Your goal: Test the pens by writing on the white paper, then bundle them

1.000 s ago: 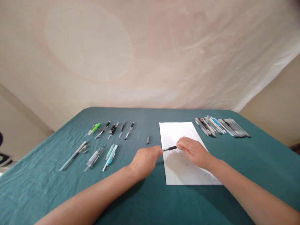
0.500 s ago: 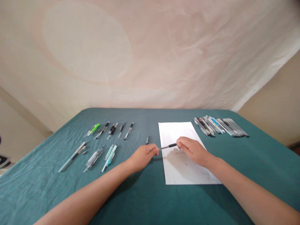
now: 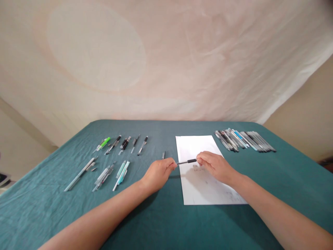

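Note:
A slim pen (image 3: 186, 162) with a dark grip is stretched between my two hands, above the left part of a white sheet of paper (image 3: 197, 192). My left hand (image 3: 160, 173) is closed on the pen's left end. At the other end, beside the black grip, the fingers of my right hand (image 3: 213, 166) pinch it; the tip is hidden in them. Small dark marks show on the paper below. Just behind my left hand a dark pen cap (image 3: 163, 155) lies on the cloth.
Pens and pen parts lie in small groups at the left, among them a green one (image 3: 105, 143), turquoise pieces (image 3: 122, 175) and a long clear barrel (image 3: 80, 174). A row of pens (image 3: 244, 140) lies at the back right. A green cloth (image 3: 156, 222) covers the table; a pale sheet hangs behind.
Both hands keep hold of the pen. My left hand has risen very slightly, leaving the pen a little more level; the things on the table lie as before.

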Demonstrator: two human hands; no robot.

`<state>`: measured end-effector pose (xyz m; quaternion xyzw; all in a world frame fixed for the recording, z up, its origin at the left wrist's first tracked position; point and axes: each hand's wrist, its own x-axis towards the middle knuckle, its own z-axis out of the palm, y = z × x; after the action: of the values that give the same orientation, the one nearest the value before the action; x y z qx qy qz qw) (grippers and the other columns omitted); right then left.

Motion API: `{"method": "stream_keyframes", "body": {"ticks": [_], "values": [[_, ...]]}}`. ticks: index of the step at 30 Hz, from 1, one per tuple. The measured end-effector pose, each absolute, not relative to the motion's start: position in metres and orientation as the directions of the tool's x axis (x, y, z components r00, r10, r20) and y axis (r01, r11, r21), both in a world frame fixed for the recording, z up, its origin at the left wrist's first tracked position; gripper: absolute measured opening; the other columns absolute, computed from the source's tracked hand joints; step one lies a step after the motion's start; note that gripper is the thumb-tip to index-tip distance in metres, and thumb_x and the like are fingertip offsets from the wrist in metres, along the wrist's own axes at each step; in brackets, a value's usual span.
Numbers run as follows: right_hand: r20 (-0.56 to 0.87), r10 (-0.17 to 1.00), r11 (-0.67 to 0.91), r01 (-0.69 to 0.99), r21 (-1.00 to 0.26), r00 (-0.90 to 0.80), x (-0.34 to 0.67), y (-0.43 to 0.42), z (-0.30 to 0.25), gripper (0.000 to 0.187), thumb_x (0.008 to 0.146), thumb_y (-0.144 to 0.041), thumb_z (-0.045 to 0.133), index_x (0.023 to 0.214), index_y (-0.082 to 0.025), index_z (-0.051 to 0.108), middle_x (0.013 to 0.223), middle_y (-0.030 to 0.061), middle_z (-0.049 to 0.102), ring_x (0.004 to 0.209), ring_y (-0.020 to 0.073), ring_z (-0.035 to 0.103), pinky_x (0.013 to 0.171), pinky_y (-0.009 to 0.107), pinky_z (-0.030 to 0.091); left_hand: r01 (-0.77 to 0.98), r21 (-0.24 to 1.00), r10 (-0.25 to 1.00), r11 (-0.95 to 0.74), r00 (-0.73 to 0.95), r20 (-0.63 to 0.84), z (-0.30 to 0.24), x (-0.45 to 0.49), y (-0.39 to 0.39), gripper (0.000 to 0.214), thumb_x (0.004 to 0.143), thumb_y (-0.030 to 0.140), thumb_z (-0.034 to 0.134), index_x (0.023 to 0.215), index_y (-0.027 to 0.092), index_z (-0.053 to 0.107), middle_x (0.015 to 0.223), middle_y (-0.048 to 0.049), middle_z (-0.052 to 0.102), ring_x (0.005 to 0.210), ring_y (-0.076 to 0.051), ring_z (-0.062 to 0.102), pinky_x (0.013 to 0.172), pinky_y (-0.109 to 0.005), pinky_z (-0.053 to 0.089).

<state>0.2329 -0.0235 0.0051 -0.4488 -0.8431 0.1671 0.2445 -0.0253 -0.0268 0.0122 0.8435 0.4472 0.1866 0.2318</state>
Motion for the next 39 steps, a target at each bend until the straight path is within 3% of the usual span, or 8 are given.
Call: {"method": "stream_keyframes", "body": {"ticks": [8, 13, 17, 21, 24, 27, 32, 39], "values": [[0.275, 0.819, 0.571, 0.667, -0.479, -0.504, 0.230, -0.023, 0.003, 0.026, 0.096, -0.031, 0.035, 0.086, -0.021, 0.057, 0.079, 0.0019, 0.061, 0.073, 0.0150, 0.054, 0.068, 0.027, 0.040, 0.719, 0.469, 0.845, -0.513, 0.519, 0.128, 0.014, -0.024, -0.029, 0.029, 0.095, 0.032, 0.031, 0.080, 0.019, 0.051, 0.074, -0.0009, 0.059, 0.069, -0.015, 0.056, 0.061, -0.023, 0.036], [0.375, 0.649, 0.749, 0.642, -0.162, -0.662, 0.220, -0.029, 0.013, 0.018, 0.091, -0.028, 0.048, 0.099, -0.020, 0.063, 0.093, 0.0077, 0.061, 0.091, 0.0207, 0.052, 0.080, 0.034, 0.038, 0.693, 0.505, 0.835, -0.515, 0.538, 0.113, 0.006, -0.019, -0.034, 0.021, 0.094, 0.031, 0.034, 0.089, 0.021, 0.052, 0.078, -0.0011, 0.060, 0.074, -0.016, 0.059, 0.066, -0.025, 0.040], [0.434, 0.697, 0.649, 0.760, -0.041, -0.571, 0.229, -0.025, 0.015, 0.017, 0.089, -0.029, 0.051, 0.091, -0.020, 0.066, 0.080, 0.0073, 0.060, 0.084, 0.0222, 0.051, 0.076, 0.037, 0.037, 0.679, 0.609, 0.908, -0.409, 0.369, 0.198, 0.005, -0.016, -0.038, 0.023, 0.091, 0.031, 0.043, 0.110, 0.019, 0.041, 0.086, -0.0028, 0.059, 0.075, -0.017, 0.059, 0.066, -0.027, 0.044], [0.521, 0.806, 0.492, 0.807, -0.327, -0.280, 0.245, -0.012, 0.006, 0.019, 0.090, -0.032, 0.050, 0.093, -0.019, 0.063, 0.084, 0.0059, 0.064, 0.079, 0.0191, 0.056, 0.074, 0.033, 0.040, 0.586, 0.529, 0.781, -0.614, 0.549, 0.298, 0.015, -0.016, -0.046, 0.022, 0.088, 0.032, 0.048, 0.106, 0.020, 0.048, 0.107, -0.0085, 0.059, 0.099, -0.021, 0.055, 0.086, -0.035, 0.043], [0.426, 0.899, 0.365, 0.721, -0.589, -0.107, 0.251, -0.007, 0.002, 0.017, 0.086, -0.033, 0.052, 0.090, -0.020, 0.062, 0.083, 0.0033, 0.066, 0.070, 0.0159, 0.058, 0.065, 0.028, 0.042, 0.415, 0.437, 0.550, -0.798, 0.797, 0.249, 0.018, -0.015, -0.053, 0.032, 0.087, 0.038, 0.050, 0.115, 0.024, 0.052, 0.133, -0.0081, 0.048, 0.125, -0.024, 0.040, 0.104, -0.041, 0.030], [0.314, 0.946, 0.297, 0.615, -0.731, -0.083, 0.250, -0.008, 0.005, 0.016, 0.081, -0.033, 0.054, 0.082, -0.019, 0.062, 0.078, 0.0025, 0.065, 0.068, 0.0153, 0.057, 0.061, 0.026, 0.042, 0.346, 0.390, 0.422, -0.853, 0.897, 0.129, 0.015, -0.015, -0.054, 0.047, 0.086, 0.047, 0.051, 0.128, 0.027, 0.047, 0.144, -0.0073, 0.037, 0.136, -0.028, 0.026, 0.110, -0.048, 0.019], [0.147, 0.984, 0.175, 0.442, -0.880, -0.098, 0.244, -0.015, 0.016, 0.019, 0.081, -0.035, 0.053, 0.082, -0.018, 0.060, 0.066, 0.0007, 0.059, 0.058, 0.0129, 0.053, 0.055, 0.025, 0.043, 0.361, 0.389, 0.407, -0.848, 0.913, 0.040, 0.014, -0.017, -0.052, 0.055, 0.085, 0.048, 0.051, 0.136, 0.029, 0.041, 0.146, -0.0085, 0.033, 0.135, -0.030, 0.026, 0.109, -0.052, 0.018], [0.112, 0.989, 0.142, 0.411, -0.901, -0.096, 0.244, -0.014, 0.014, 0.022, 0.082, -0.038, 0.052, 0.085, -0.018, 0.060, 0.065, 0.0003, 0.059, 0.057, 0.0118, 0.053, 0.054, 0.025, 0.042, 0.243, 0.354, 0.265, -0.903, 0.964, 0.015, 0.025, -0.011, -0.075, 0.040, 0.087, 0.039, 0.052, 0.127, 0.038, 0.051, 0.149, -0.0003, 0.028, 0.136, -0.031, 0.023, 0.110, -0.051, 0.018]]}}
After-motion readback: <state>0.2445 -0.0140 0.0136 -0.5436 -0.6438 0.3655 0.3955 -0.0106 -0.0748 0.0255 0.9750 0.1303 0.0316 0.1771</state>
